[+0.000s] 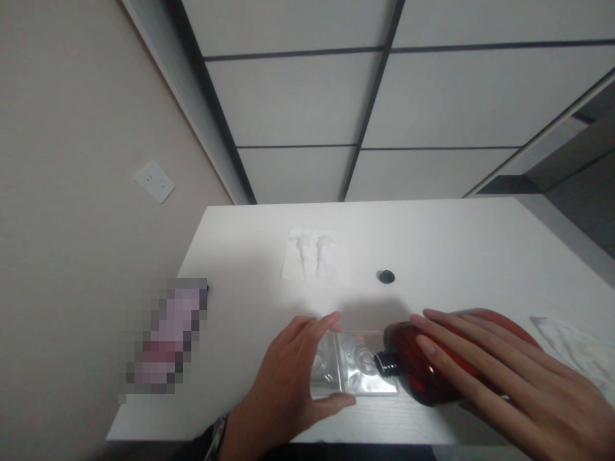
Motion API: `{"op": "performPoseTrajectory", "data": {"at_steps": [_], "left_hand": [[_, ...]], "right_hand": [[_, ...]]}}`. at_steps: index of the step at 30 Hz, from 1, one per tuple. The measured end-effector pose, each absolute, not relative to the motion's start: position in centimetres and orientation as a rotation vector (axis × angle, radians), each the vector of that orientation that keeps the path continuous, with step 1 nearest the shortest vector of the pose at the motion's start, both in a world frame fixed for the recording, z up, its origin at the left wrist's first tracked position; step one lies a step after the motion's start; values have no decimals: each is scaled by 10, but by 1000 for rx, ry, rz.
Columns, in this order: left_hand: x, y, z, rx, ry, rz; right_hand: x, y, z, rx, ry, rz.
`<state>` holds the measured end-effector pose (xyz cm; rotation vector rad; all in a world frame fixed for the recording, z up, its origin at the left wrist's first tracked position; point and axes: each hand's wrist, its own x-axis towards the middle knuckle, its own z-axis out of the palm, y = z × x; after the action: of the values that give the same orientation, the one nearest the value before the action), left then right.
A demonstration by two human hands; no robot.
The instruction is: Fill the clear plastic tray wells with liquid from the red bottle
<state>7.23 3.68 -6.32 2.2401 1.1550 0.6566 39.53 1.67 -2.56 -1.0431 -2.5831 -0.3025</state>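
The left hand [288, 378] widely grips clear tray [353, 368]; right hand [519, 384] holds red bottle [416, 362] at right; excess tilt may cause spilling.

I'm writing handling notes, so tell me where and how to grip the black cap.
Best pinch the black cap by opposite edges of its rim, likely from above: it is small, round and low on the table, and the red bottle is on its near side.

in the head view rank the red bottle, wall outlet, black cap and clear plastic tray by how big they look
1. Red bottle, partly covered
2. Clear plastic tray, partly covered too
3. Wall outlet
4. Black cap, plainly the smallest
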Motion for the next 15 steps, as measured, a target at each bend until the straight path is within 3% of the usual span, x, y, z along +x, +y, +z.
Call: {"op": "performPoseTrajectory", "data": {"at_steps": [15], "left_hand": [[72, 37, -66, 2174, 1163, 658]], "right_hand": [[393, 15, -23, -1075, -2594, -319]]}}
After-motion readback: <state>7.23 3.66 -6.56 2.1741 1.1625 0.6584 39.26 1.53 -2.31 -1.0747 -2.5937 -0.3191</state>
